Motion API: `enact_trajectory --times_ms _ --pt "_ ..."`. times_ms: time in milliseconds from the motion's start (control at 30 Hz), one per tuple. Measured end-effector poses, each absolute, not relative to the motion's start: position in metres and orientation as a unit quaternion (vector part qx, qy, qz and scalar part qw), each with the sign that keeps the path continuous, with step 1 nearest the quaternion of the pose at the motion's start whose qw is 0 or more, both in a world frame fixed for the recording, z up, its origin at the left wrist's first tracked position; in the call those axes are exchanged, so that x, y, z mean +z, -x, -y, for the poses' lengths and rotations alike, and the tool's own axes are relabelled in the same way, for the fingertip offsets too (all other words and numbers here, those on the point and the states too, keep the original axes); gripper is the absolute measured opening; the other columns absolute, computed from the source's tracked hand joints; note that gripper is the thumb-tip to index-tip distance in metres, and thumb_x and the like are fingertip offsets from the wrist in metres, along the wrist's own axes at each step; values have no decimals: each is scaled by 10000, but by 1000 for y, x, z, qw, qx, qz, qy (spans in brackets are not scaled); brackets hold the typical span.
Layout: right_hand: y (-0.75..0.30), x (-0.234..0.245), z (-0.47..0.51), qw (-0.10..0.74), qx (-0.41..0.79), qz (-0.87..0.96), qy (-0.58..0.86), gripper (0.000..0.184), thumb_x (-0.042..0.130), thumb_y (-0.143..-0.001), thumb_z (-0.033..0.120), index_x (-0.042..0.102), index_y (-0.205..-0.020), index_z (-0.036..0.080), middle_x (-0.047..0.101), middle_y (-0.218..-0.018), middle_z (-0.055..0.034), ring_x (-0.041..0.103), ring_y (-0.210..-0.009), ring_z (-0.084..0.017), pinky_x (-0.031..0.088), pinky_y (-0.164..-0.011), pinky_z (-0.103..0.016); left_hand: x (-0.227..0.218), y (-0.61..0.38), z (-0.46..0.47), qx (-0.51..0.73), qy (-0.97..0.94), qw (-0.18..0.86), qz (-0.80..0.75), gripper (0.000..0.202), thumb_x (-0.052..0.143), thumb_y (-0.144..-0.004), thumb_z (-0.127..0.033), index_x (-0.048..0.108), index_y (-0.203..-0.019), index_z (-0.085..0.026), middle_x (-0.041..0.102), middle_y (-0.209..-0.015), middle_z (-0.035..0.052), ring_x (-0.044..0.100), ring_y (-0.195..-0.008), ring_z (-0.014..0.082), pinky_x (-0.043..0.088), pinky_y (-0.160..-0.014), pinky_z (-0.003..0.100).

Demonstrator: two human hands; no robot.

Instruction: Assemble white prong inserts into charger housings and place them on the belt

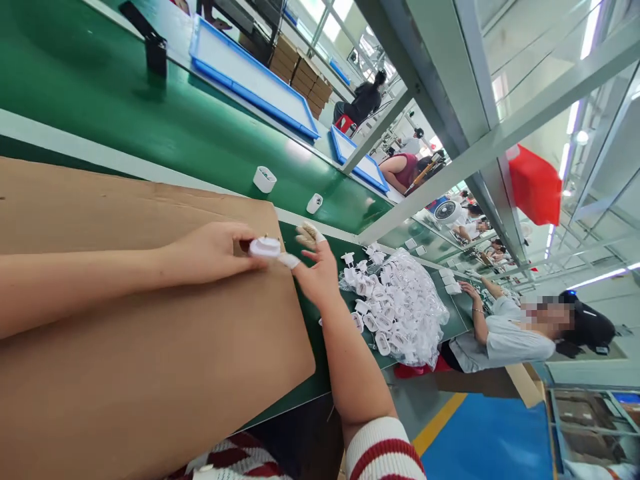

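Note:
Over the brown cardboard sheet, my left hand pinches a white plug between thumb and fingers. Small brass-coloured pins stick up from its upper side. My right hand is close by on the right, its fingers apart and white covers on its thumb and fingertips. The right thumb reaches the plug's right end; whether it touches is hard to tell. Beyond the sheet, two white plug housings rest on the green belt.
Right of my right hand lies a clear plastic bag heaped with white plug parts. Blue-rimmed trays line the belt's far side. A metal frame post rises past the bag. A co-worker sits at the right, hands at other white pieces.

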State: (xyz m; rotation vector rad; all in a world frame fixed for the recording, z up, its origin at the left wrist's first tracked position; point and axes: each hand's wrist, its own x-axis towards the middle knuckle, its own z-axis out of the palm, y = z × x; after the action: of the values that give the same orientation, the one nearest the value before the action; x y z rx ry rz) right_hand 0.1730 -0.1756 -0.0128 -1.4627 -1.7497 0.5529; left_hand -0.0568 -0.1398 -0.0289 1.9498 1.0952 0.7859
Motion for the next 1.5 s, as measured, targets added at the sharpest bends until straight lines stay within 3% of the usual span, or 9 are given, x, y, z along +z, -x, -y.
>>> enact_trajectory --times_ms 133,267,433,600,767,867,1067,1267,1500 --pt "-221 8 164 214 3 587 781 483 734 -930 235 660 -1404 178 674 -1472 -219 572 -1449 -375 401 -1216 -575 -12 79 94 331 -675 328 -571 664 746 -795 -686 735 -1223 -179 745 -1115 29 603 -952 251 429 -796 327" --pt "-243 14 159 64 8 526 848 471 660 -926 141 668 -1397 140 733 -1367 -227 632 -1376 -387 344 -1217 -601 -13 115 39 351 -637 240 -643 693 676 -834 -725 675 -1213 -146 645 -1060 -2 469 -961 185 334 -791 313" --pt "-240 11 159 158 38 579 799 464 559 -925 91 716 -1355 161 708 -1408 -174 716 -1258 -286 458 -1179 -444 -20 138 13 342 -609 227 -679 1000 651 -713 -888 563 -1362 -133 571 -1293 16 381 -1286 291 300 -1017 388" --pt "-221 0 157 417 271 553 668 406 663 -904 309 633 -1287 179 773 -1134 -81 737 -807 -160 587 -745 -299 -28 110 13 377 -726 82 -570 1060 530 -876 -824 266 -1653 -155 137 -1794 -30 30 -1596 291 -54 -1304 446" --pt "-205 0 161 461 471 509 553 479 824 -771 413 551 -1126 243 744 -748 53 604 -550 -95 429 -538 -198 -36 88 -2 310 -796 95 -511 653 351 -1037 -562 563 -1393 -57 540 -1541 123 378 -1457 287 102 -1298 496" --pt "-202 9 168 443 509 515 529 487 848 -750 493 612 -1100 251 710 -700 75 568 -489 -78 379 -489 -185 -26 88 -1 296 -791 72 -530 499 396 -1034 -488 603 -1259 -94 609 -1380 87 485 -1255 230 187 -1272 488" --pt "-195 16 175 464 542 498 493 581 925 -676 538 698 -1119 239 806 -950 -15 779 -764 -163 622 -716 -294 -7 70 78 314 -775 217 -504 498 570 -952 -563 628 -1249 -167 711 -1277 91 616 -1055 247 473 -963 360" --pt "-180 5 178 482 327 581 569 383 893 -723 437 768 -1011 218 784 -1016 -48 724 -794 -165 619 -698 -296 -26 45 150 316 -771 366 -414 510 633 -827 -683 718 -1022 -219 789 -1013 66 707 -934 287 525 -812 369" --pt "-161 0 188 412 180 736 506 166 709 -931 252 822 -1051 274 773 -1028 -34 706 -1012 -199 599 -948 -344 -40 44 147 312 -764 389 -410 521 603 -823 -695 753 -990 -225 779 -1007 71 701 -957 295 527 -778 358"
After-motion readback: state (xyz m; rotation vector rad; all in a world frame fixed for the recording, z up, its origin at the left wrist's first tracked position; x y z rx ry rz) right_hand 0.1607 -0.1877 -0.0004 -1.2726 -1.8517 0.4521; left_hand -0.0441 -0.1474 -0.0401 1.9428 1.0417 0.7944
